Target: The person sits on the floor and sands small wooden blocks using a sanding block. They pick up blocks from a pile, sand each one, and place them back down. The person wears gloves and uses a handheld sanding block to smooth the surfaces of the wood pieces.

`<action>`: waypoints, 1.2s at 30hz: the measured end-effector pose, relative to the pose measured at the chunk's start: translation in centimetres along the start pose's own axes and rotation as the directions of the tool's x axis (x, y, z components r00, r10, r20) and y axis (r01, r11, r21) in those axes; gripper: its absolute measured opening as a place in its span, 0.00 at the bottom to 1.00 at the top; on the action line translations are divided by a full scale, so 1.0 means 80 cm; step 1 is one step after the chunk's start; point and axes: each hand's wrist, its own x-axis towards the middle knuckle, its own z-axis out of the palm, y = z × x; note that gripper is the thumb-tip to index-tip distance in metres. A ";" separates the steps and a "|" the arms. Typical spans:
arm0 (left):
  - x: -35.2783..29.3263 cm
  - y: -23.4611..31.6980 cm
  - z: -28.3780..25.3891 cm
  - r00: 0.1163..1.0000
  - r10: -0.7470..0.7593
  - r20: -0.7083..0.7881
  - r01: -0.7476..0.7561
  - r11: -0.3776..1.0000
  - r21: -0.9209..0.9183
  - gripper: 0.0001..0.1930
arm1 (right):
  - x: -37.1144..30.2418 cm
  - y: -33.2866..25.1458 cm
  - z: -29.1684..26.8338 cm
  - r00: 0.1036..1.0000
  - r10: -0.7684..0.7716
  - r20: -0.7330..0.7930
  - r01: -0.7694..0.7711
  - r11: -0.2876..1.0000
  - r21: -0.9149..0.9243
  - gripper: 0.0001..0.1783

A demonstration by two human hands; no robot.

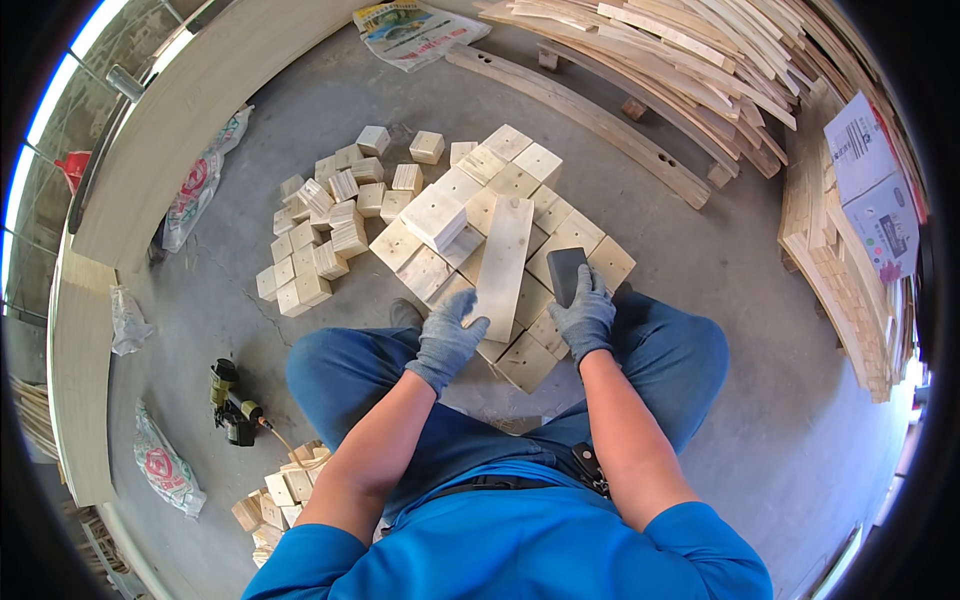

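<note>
Both my hands wear grey gloves. In my right hand (585,315) is a flat black rectangular object (566,272), whose kind I cannot make out. My left hand (452,335) holds nothing; its fingers are apart, beside the left edge of a pale wooden board (505,262). That board lies on a pile of square wooden blocks (515,180) packed side by side in front of my knees. One larger block (434,218) sits on top of the pile, left of the board.
Loose wooden blocks (345,215) lie left of the pile, and more blocks (290,488) sit by my left elbow. A nail gun (235,405) with a hose stands on the floor at left. Long planks (690,60) are stacked at far right, near a cardboard box (872,190).
</note>
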 end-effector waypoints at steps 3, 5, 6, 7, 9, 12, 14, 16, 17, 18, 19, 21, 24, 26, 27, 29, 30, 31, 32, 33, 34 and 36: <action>0.021 0.010 -0.016 0.978 0.138 -0.157 -0.113 0.981 0.154 0.45 | 0.001 0.004 0.002 1.000 0.001 -0.008 -0.001 1.000 -0.004 0.58; 0.037 0.018 -0.032 0.967 0.113 -0.230 -0.091 0.990 0.104 0.54 | 0.001 0.006 0.004 1.000 -0.002 -0.014 0.002 1.000 -0.003 0.57; 0.047 0.024 -0.041 0.943 0.130 -0.306 -0.091 0.986 0.138 0.56 | 0.000 0.004 0.002 1.000 -0.005 -0.014 0.005 1.000 -0.003 0.57; 0.058 0.023 -0.053 0.925 0.164 -0.344 -0.091 0.971 0.220 0.56 | -0.001 0.000 0.000 1.000 -0.008 -0.013 0.008 1.000 -0.001 0.57; 0.078 0.041 -0.067 0.917 0.165 -0.364 -0.037 0.942 0.332 0.58 | 0.000 -0.001 -0.011 0.999 0.038 0.029 -0.039 0.999 0.019 0.58; 0.111 0.050 -0.092 0.931 0.185 -0.315 -0.038 0.906 0.421 0.57 | 0.001 -0.005 -0.013 0.999 0.034 0.028 -0.035 0.999 0.039 0.57; 0.135 0.055 -0.102 0.955 0.143 -0.259 -0.005 0.883 0.469 0.57 | 0.002 -0.005 -0.012 0.999 0.027 0.019 -0.028 0.999 0.045 0.56; 0.158 0.057 -0.108 0.977 0.120 -0.175 -0.002 0.831 0.556 0.59 | 0.003 -0.004 -0.010 0.999 0.033 0.027 -0.034 0.998 0.051 0.56; 0.167 0.058 -0.106 0.979 0.132 -0.154 -0.015 0.806 0.592 0.59 | 0.003 -0.004 -0.009 1.000 0.026 0.013 -0.027 0.998 0.051 0.55; 0.177 0.058 -0.106 0.985 0.114 -0.132 -0.009 0.788 0.615 0.59 | 0.004 -0.002 -0.007 0.999 0.030 0.013 -0.030 0.998 0.059 0.54; 0.185 0.057 -0.104 0.988 0.106 -0.113 -0.012 0.776 0.630 0.59 | 0.005 0.000 -0.005 0.999 0.033 0.013 -0.034 0.997 0.066 0.54; 0.197 0.060 -0.099 0.995 0.053 -0.086 0.016 0.755 0.655 0.58 | 0.007 0.001 -0.004 0.999 0.038 0.017 -0.039 0.997 0.073 0.53; 0.209 0.064 -0.096 0.997 -0.033 -0.074 0.076 0.722 0.688 0.57 | 0.008 -0.002 -0.007 0.998 0.053 0.044 -0.056 0.996 0.071 0.53; 0.215 0.057 -0.096 0.997 -0.025 -0.076 0.071 0.698 0.712 0.57 | 0.010 -0.002 -0.010 0.996 0.067 0.056 -0.071 0.994 0.080 0.53; 0.217 0.057 -0.097 0.997 -0.018 -0.077 0.066 0.721 0.689 0.56 | 0.011 -0.001 -0.012 0.995 0.074 0.063 -0.079 0.993 0.088 0.54; 0.215 0.055 -0.100 0.996 -0.007 -0.084 0.060 0.766 0.641 0.56 | 0.012 -0.001 -0.013 0.995 0.077 0.067 -0.083 0.992 0.091 0.54; 0.214 0.052 -0.110 0.993 -0.010 -0.122 0.082 0.792 0.605 0.55 | 0.012 -0.005 -0.012 0.995 0.070 0.065 -0.076 0.993 0.093 0.53; 0.212 0.042 -0.119 0.988 -0.018 -0.153 0.102 0.822 0.561 0.55 | 0.010 -0.005 -0.011 0.996 0.068 0.064 -0.073 0.994 0.087 0.53; 0.209 0.033 -0.124 0.982 -0.028 -0.186 0.122 0.849 0.515 0.54 | 0.009 -0.005 -0.010 0.997 0.059 0.045 -0.063 0.994 0.091 0.52; 0.203 0.028 -0.125 0.968 -0.010 -0.251 0.116 0.904 0.412 0.52 | 0.010 -0.005 -0.009 0.998 0.049 0.029 -0.051 0.994 0.099 0.51; 0.193 0.024 -0.129 0.962 -0.151 -0.228 0.194 0.965 0.177 0.50 | 0.009 -0.005 -0.007 0.999 0.038 0.014 -0.039 0.993 0.107 0.50; 0.166 0.019 -0.126 0.917 -0.387 -0.092 0.345 0.889 -0.300 0.46 | 0.008 -0.001 -0.007 0.999 0.044 0.005 -0.044 0.994 0.101 0.49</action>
